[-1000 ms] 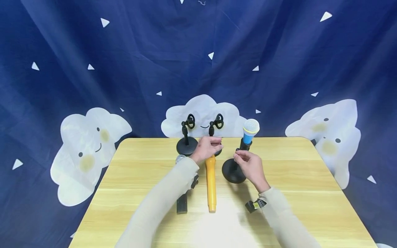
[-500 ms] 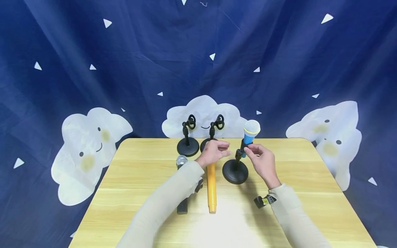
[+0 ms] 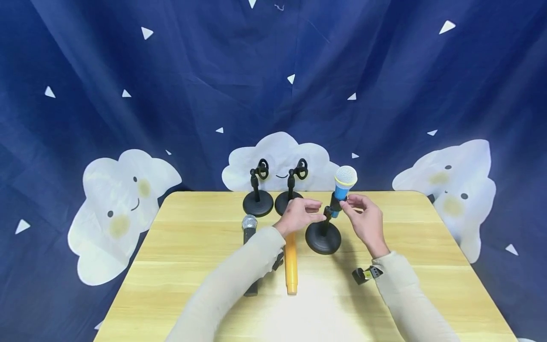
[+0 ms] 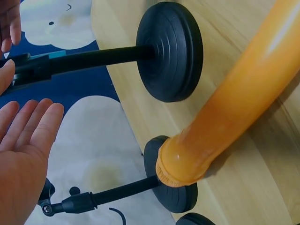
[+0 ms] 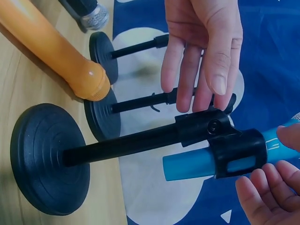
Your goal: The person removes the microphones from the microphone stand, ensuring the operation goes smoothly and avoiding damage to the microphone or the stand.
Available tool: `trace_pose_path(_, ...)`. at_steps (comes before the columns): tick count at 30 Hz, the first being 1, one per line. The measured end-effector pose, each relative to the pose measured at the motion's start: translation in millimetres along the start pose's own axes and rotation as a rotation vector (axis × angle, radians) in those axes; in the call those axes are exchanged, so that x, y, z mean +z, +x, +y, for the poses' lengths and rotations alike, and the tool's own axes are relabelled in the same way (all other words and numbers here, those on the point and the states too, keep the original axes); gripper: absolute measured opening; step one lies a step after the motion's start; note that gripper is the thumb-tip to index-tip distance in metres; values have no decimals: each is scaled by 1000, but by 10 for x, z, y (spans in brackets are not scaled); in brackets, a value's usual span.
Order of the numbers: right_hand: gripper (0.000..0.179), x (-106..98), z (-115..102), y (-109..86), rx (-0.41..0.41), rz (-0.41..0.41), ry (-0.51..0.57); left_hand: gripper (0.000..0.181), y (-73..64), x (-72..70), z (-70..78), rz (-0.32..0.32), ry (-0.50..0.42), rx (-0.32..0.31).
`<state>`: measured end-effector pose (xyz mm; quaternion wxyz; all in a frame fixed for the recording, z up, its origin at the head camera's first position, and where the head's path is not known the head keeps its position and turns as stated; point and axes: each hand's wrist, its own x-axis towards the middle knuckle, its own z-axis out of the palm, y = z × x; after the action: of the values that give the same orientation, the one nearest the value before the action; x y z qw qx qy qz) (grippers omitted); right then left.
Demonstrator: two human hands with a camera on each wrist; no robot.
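Note:
A blue microphone [image 3: 341, 192] with a white mesh head sits tilted in the clip of a black desk stand [image 3: 323, 239]. My right hand [image 3: 366, 222] pinches the microphone at the clip [image 5: 239, 154], thumb on the blue barrel and fingertips below. Left of this stand, my left hand [image 3: 298, 217] is held with fingers extended, its fingertips close to the stand's joint [image 5: 214, 125] and nothing in its grasp. Under the left forearm lie an orange microphone [image 3: 291, 266] and a black microphone [image 3: 249, 228] with a silver head, partly covered by the sleeve.
Two more black stands, a left one [image 3: 258, 203] and a middle one [image 3: 291, 183], stand at the table's back edge with bare ring clips. A blue curtain [image 3: 273, 61] with white clouds hangs behind the wooden table [image 3: 188, 237].
My right hand has moved up and right, from the stand's joint to the clip and the blue microphone. My left hand has shifted right and slightly nearer, towards the blue microphone's stand.

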<state>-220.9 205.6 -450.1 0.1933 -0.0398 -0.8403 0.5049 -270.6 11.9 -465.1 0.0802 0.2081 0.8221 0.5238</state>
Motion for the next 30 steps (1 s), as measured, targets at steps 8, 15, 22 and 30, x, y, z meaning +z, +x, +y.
trace_pose_path(8,37,2,-21,86,-18,-12,14,39,18,124,33,29,-52,14)
trace_pose_path(15,38,31,-38,159,-38,-25,6,35,25,168,56,58,-35,27)
trace_pose_path(22,35,65,-42,226,-51,-1,4,30,40,183,80,94,12,26)
trace_pose_path(30,35,80,-34,256,-42,-2,11,27,57,241,95,132,-44,5)
